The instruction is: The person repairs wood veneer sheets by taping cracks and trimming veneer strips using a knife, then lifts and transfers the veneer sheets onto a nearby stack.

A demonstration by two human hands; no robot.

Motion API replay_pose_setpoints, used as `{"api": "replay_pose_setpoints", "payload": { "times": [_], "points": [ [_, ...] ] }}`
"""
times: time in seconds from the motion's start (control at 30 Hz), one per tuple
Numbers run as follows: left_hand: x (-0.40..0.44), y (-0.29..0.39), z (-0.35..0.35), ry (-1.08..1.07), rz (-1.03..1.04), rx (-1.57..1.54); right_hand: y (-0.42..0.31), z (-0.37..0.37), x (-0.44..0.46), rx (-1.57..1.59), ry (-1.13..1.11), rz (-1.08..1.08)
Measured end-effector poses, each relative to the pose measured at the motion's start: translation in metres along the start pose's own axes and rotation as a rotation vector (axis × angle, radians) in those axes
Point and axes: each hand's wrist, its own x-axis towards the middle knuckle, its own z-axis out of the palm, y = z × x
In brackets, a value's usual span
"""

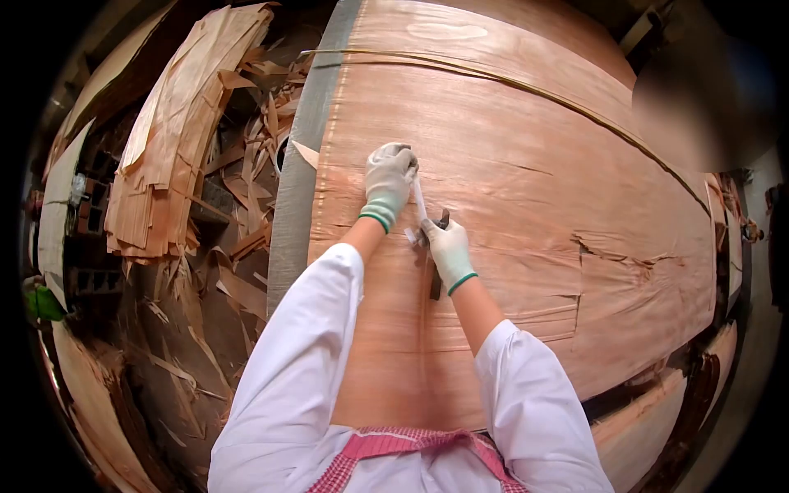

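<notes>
My left hand, in a white work glove with a green cuff, is closed on the upper end of a narrow strip of white tape. The strip runs tight down to my right hand, gloved the same way. That hand is closed around a dark tool, whose ends stick out above and below the fingers; its exact kind is not clear. Beneath both hands lies a large reddish wood veneer sheet, wrinkled, with a torn split at the right.
A long thin strip crosses the far part of the sheet. At left, a stack of veneer pieces stands near scattered scraps on the floor. A grey board edge shows under the sheet's left side. A blurred dark shape hangs upper right.
</notes>
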Motion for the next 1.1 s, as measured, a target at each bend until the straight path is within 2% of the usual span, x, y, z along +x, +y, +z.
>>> {"api": "replay_pose_setpoints", "payload": {
  "times": [0.03,0.07,0.17,0.2,0.3,0.33,0.37,0.43,0.47,0.5,0.53,0.57,0.6,0.67,0.77,0.83,0.87,0.9,0.97,1.03,1.1],
  "points": [
    [0.003,-0.004,0.010,0.018,0.065,0.048,0.002,0.002,-0.001,0.041,0.021,0.037],
    [0.002,-0.007,0.019,0.027,-0.007,0.071,0.000,0.004,0.001,0.083,0.042,0.071],
    [-0.005,-0.011,0.026,-0.016,-0.050,0.151,-0.003,0.007,0.004,0.013,0.102,0.124],
    [-0.014,-0.012,0.024,-0.071,-0.084,0.139,0.009,0.001,0.016,-0.073,0.066,0.088],
    [-0.021,-0.003,0.010,-0.145,-0.058,0.246,0.002,-0.043,0.049,-0.739,0.261,-0.373],
    [-0.017,-0.001,0.015,-0.200,-0.032,0.323,-0.011,-0.059,0.051,-0.537,0.198,-0.215],
    [-0.017,0.005,0.021,-0.231,0.066,0.262,-0.023,-0.075,0.050,-0.333,0.142,-0.063],
    [-0.014,0.030,0.042,-0.281,0.275,0.114,-0.027,-0.091,0.050,-0.196,0.122,0.039],
    [-0.021,0.058,0.037,-0.377,0.309,0.123,-0.036,-0.090,0.044,-0.138,0.113,0.092],
    [-0.026,0.064,0.051,-0.489,0.327,0.132,-0.012,-0.097,0.057,-0.052,0.057,-0.032],
    [-0.031,0.060,0.063,-0.604,0.345,0.142,-0.004,-0.107,0.074,-0.739,0.164,-0.255],
    [-0.032,0.056,0.066,-0.582,0.457,0.223,-0.015,-0.115,0.079,-0.946,0.208,-0.279],
    [-0.033,0.068,0.059,-0.615,0.409,0.269,-0.035,-0.127,0.076,-1.039,0.234,-0.204],
    [-0.032,0.067,0.058,-0.584,0.454,0.244,-0.057,-0.153,0.063,-1.005,0.286,-0.131],
    [-0.031,0.075,0.056,-0.611,0.414,0.322,-0.034,-0.159,0.019,-0.194,0.111,-0.227],
    [-0.028,0.077,0.059,-0.597,0.409,0.286,-0.016,-0.144,-0.056,0.159,-0.032,-0.189],
    [-0.026,0.077,0.060,-0.589,0.400,0.273,-0.014,-0.140,-0.097,0.157,-0.054,-0.184],
    [-0.023,0.077,0.061,-0.544,0.360,0.120,-0.015,-0.143,-0.136,0.156,-0.082,-0.175],
    [-0.029,0.092,0.058,-0.402,0.361,0.088,-0.022,-0.173,-0.190,0.173,-0.101,0.206],
    [-0.063,0.123,0.066,-0.406,0.348,-0.215,0.028,-0.225,-0.215,0.125,0.120,0.198],
    [-0.123,0.179,0.062,-0.526,0.462,-0.301,0.039,-0.286,-0.235,-0.014,0.317,0.186]
  ]
}}
